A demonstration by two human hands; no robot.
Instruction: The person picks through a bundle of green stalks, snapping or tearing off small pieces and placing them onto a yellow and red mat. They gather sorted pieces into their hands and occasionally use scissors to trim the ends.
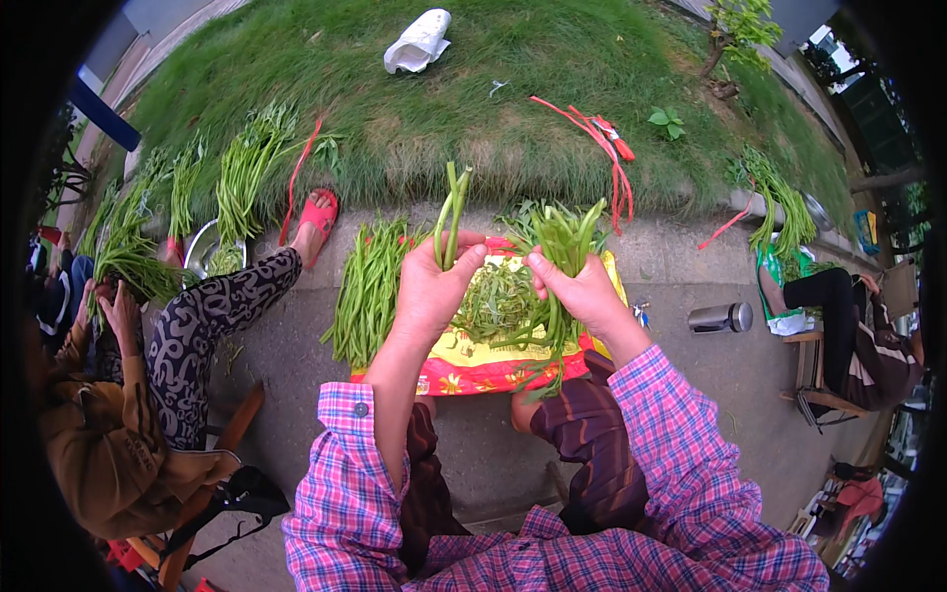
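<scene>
My left hand [431, 296] is closed around a few thick green stems [453, 209] that stick up above its fingers. Gripped in my right hand [589, 299] is a larger bunch of leafy greens [564, 237], which looks like water spinach; its leafy ends hang down toward my knee. Between and below the hands, a red and yellow patterned sheet [483, 377] lies on the pavement with a heap of loose leaves [496, 304] on it. Left of that heap, a thick row of long stems [367, 296] rests partly on the sheet.
A steel flask [720, 318] lies at right. Red ribbons [617, 168] and a white bag [418, 41] rest on the grass. At left, a seated person [118, 424] handles greens near a metal bowl [204, 252]. Another person [868, 335] sits at right beside more greens [784, 209].
</scene>
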